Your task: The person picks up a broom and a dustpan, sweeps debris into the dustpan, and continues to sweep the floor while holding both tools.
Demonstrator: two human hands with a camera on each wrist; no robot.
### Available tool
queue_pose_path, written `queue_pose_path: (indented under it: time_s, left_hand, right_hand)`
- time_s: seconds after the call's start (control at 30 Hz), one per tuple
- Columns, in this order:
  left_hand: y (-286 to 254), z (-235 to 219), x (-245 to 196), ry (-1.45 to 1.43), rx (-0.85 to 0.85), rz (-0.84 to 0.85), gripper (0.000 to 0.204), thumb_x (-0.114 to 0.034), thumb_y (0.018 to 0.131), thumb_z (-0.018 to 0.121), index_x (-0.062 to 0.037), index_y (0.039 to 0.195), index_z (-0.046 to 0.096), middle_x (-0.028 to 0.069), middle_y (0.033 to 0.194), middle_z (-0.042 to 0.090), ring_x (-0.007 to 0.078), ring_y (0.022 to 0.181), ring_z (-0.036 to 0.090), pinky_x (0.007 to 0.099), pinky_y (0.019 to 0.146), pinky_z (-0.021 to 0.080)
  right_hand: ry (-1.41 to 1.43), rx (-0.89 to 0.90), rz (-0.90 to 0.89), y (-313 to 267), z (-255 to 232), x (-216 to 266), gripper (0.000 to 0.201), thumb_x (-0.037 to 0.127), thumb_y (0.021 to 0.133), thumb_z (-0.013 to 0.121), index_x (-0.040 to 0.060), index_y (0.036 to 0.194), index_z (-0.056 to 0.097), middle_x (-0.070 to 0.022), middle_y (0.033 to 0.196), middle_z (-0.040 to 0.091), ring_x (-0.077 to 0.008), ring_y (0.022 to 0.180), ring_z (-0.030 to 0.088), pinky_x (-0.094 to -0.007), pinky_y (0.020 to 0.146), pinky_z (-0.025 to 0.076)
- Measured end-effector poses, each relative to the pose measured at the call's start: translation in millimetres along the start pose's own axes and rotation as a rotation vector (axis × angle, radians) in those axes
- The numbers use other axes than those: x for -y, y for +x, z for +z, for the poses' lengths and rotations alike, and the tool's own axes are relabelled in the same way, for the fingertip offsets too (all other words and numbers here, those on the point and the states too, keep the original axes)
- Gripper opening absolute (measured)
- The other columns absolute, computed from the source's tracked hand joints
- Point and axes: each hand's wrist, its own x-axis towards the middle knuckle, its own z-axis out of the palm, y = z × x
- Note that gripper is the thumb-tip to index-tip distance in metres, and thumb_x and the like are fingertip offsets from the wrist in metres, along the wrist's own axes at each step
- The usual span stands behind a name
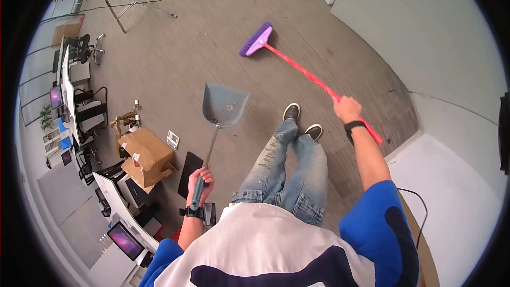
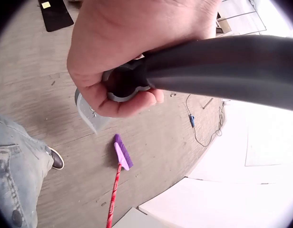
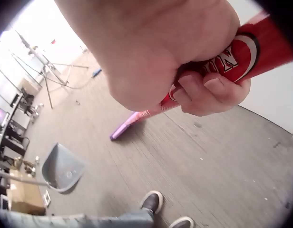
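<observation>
My left hand (image 1: 204,179) grips the dark handle of a long-handled dustpan (image 1: 231,102). The grey pan lies low at the floor with bits of dirt and a small round piece in it. In the left wrist view, the fingers of that hand (image 2: 122,66) curl around the handle. My right hand (image 1: 348,109) holds the red stick of a broom (image 1: 303,69). Its pink head with purple bristles is out on the floor, ahead and to the right of the dustpan. The right wrist view shows the fingers wrapped around the red stick (image 3: 260,47).
Grey wood-look floor (image 1: 175,64) stretches around my shoes. At left stand a cardboard box (image 1: 146,154), desks with monitors and office chairs. A metal stand with a cable (image 1: 122,0) is at the far left. White wall panels (image 1: 414,32) border the right side. Small debris dots the floor.
</observation>
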Motion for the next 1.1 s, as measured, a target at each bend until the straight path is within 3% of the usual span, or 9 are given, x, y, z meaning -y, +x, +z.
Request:
queue_pose_path:
  time_s: [0.1, 0.2, 0.4, 0.57, 0.7, 0.73, 0.9, 0.97, 1.1]
  left_hand:
    - [-3.1, -16.9, -3.3, -0.023, -0.024, 0.039, 0.021, -0.007, 0.085, 0.044, 0.0067, 0.101, 0.044, -0.0019, 0.059, 0.042, 0.0082, 0.051, 0.040, 0.0212, 0.047, 0.035]
    - [5.4, -30.7, -7.4, -0.015, 0.000, 0.027, 0.012, -0.007, 0.085, 0.043, 0.0028, 0.092, 0.043, -0.0022, 0.058, 0.040, 0.0091, 0.052, 0.039, 0.0219, 0.048, 0.036]
    - [4.9, -98.8, 21.0, -0.090, 0.070, 0.049, 0.019, -0.007, 0.085, 0.044, 0.0080, 0.096, 0.043, -0.0016, 0.059, 0.042, 0.0087, 0.052, 0.041, 0.0213, 0.048, 0.037]
    - [-20.3, -150.7, 59.8, -0.194, 0.133, 0.074, 0.026, -0.007, 0.085, 0.044, 0.0112, 0.103, 0.039, -0.0007, 0.059, 0.043, 0.0093, 0.051, 0.041, 0.0213, 0.048, 0.037]
    - [-71.0, -200.7, 95.4, -0.276, 0.187, 0.130, 0.023, -0.007, 0.086, 0.043, 0.0107, 0.100, 0.040, 0.0008, 0.060, 0.043, 0.0103, 0.052, 0.041, 0.0224, 0.049, 0.036]
    - [-83.7, -217.1, 101.1, -0.300, 0.192, 0.169, 0.025, -0.008, 0.086, 0.043, 0.0112, 0.102, 0.040, 0.0008, 0.061, 0.044, 0.0101, 0.052, 0.041, 0.0224, 0.049, 0.036]
    - [-143.5, -269.4, 122.1, -0.389, 0.207, 0.297, 0.027, -0.008, 0.087, 0.042, 0.0122, 0.104, 0.039, 0.0010, 0.061, 0.043, 0.0101, 0.052, 0.040, 0.0228, 0.049, 0.036]
    - [-156.6, -283.5, 124.4, -0.405, 0.239, 0.333, 0.028, -0.008, 0.087, 0.042, 0.0129, 0.105, 0.038, 0.0012, 0.061, 0.042, 0.0102, 0.052, 0.040, 0.0228, 0.049, 0.036]
    - [-173.2, -309.2, 126.8, -0.490, 0.206, 0.400, 0.030, -0.008, 0.087, 0.042, 0.0136, 0.107, 0.037, 0.0014, 0.061, 0.041, 0.0104, 0.052, 0.040, 0.0226, 0.048, 0.036]
  right_hand:
    - [-0.033, 0.097, 0.117, -40.7, 16.7, -63.4, 0.058, 0.053, 0.085, 0.038, 0.0020, 0.096, 0.063, -0.0206, 0.097, 0.061, -0.0354, 0.095, 0.058, -0.0435, 0.080, 0.046]
    - [-0.111, 0.128, 0.199, -92.7, 27.5, -141.6, 0.058, 0.053, 0.085, 0.038, 0.0016, 0.092, 0.063, -0.0217, 0.094, 0.061, -0.0377, 0.091, 0.058, -0.0448, 0.078, 0.047]
    - [-0.355, 0.135, 0.362, -249.6, 54.4, -326.2, 0.065, 0.056, 0.086, 0.032, -0.0027, 0.091, 0.060, -0.0243, 0.087, 0.061, -0.0383, 0.084, 0.060, -0.0466, 0.074, 0.047]
    - [-0.400, 0.033, 0.395, -320.9, 40.8, -398.6, 0.066, 0.055, 0.086, 0.034, -0.0038, 0.078, 0.062, -0.0251, 0.079, 0.061, -0.0395, 0.077, 0.060, -0.0466, 0.070, 0.048]
    - [-0.367, -0.021, 0.289, -364.5, 27.3, -417.1, 0.062, 0.053, 0.086, 0.038, -0.0029, 0.074, 0.062, -0.0247, 0.075, 0.060, -0.0403, 0.072, 0.059, -0.0472, 0.067, 0.047]
    - [-0.383, -0.074, 0.173, -364.9, 33.3, -425.0, 0.059, 0.051, 0.087, 0.038, -0.0017, 0.072, 0.062, -0.0249, 0.071, 0.059, -0.0401, 0.069, 0.059, -0.0466, 0.065, 0.047]
    - [-0.302, -0.149, -0.171, -298.5, 60.1, -327.5, 0.055, 0.047, 0.086, 0.044, -0.0011, 0.066, 0.061, -0.0243, 0.064, 0.057, -0.0399, 0.065, 0.058, -0.0465, 0.060, 0.046]
    - [-0.191, -0.228, -0.407, -262.2, 68.5, -247.1, 0.053, 0.046, 0.085, 0.046, -0.0008, 0.066, 0.062, -0.0221, 0.065, 0.058, -0.0375, 0.064, 0.059, -0.0458, 0.058, 0.047]
    - [-0.244, -0.222, -0.623, -210.0, 110.0, -84.7, 0.053, 0.050, 0.084, 0.045, 0.0027, 0.072, 0.066, -0.0189, 0.067, 0.061, -0.0340, 0.066, 0.062, -0.0431, 0.058, 0.049]
